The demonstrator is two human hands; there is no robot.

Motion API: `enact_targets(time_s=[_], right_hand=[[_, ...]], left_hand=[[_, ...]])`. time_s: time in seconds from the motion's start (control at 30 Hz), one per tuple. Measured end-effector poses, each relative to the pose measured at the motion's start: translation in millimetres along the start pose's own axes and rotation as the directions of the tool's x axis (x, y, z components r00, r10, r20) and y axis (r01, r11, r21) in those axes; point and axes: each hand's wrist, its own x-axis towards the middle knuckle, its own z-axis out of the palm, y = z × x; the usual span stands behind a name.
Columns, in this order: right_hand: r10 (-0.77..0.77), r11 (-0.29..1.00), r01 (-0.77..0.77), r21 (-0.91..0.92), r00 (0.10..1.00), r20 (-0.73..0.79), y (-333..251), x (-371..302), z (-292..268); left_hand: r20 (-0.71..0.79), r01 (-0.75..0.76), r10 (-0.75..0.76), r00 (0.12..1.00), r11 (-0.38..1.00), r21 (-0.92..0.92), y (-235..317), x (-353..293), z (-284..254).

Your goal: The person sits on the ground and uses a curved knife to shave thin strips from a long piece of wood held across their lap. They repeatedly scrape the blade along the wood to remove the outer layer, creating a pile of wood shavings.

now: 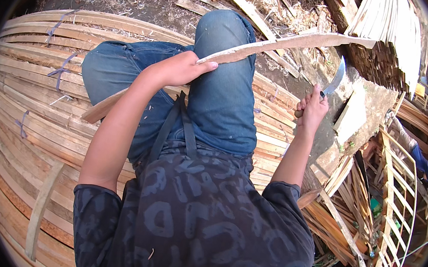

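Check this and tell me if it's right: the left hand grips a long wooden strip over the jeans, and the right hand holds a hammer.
The tool is wrong: in the head view, the right hand holds a curved-bladed knife. The left hand does grip a long wooden strip over the jeans.

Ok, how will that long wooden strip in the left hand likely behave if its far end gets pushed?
The wooden strip is probably springy rather than floppy: it's slender yet reaches well past the left hand. It's likely light, being so narrow. Its rough-looking edge suggests it won't slip easily.
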Motion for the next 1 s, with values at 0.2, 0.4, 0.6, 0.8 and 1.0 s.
enact_targets(time_s=[0.2,0.4,0.6,0.8,1.0], right_hand=[[0.431,0.895,-0.414,-0.164,0.715,0.551,-17.6,-40.4,22.9],[0.44,0.89,-0.434,-0.142,0.729,0.525,-1.3,-41.3,50.9],[-0.139,0.975,0.155,-0.158,0.985,0.106,40.9,-22.9,47.7],[0.071,0.997,-0.07,-0.016,0.994,0.078,-12.6,1.9,-26.2],[0.432,0.879,-0.468,-0.091,0.703,0.565,-5.3,-47.4,33.8]], left_hand=[[-0.027,0.008,-0.008,1.0,1.0,-0.005,0.9,3.1,6.7],[-0.054,-0.007,0.007,0.999,1.0,-0.008,6.0,-1.9,6.3],[-0.072,-0.019,0.02,0.997,1.0,0.021,5.6,-1.1,9.0],[-0.063,0.032,-0.031,0.998,0.999,0.025,6.2,-1.6,6.0],[-0.049,-0.015,0.015,0.999,1.0,-0.003,-3.0,6.2,11.5]])
